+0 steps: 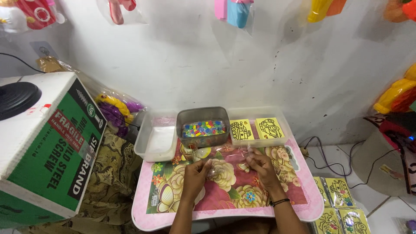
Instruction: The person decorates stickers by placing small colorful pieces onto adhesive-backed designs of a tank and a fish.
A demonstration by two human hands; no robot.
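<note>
Over a small pink table (303,203) with a flower-print top, my left hand (197,173) and my right hand (259,167) hold a clear plastic bag (227,159) stretched between them. Each hand pinches one end of the bag. What is inside the bag I cannot tell. Just behind the hands stands a grey tub (203,113) holding several small pieces in many colours. My right wrist wears a black band.
A clear empty tray (152,145) sits left of the tub, and a clear tray (281,130) with yellow picture cards sits right. A green and white cardboard box (47,147) stands at left. More yellow cards (340,203) lie on the floor at right, by cables. Toys hang on the wall.
</note>
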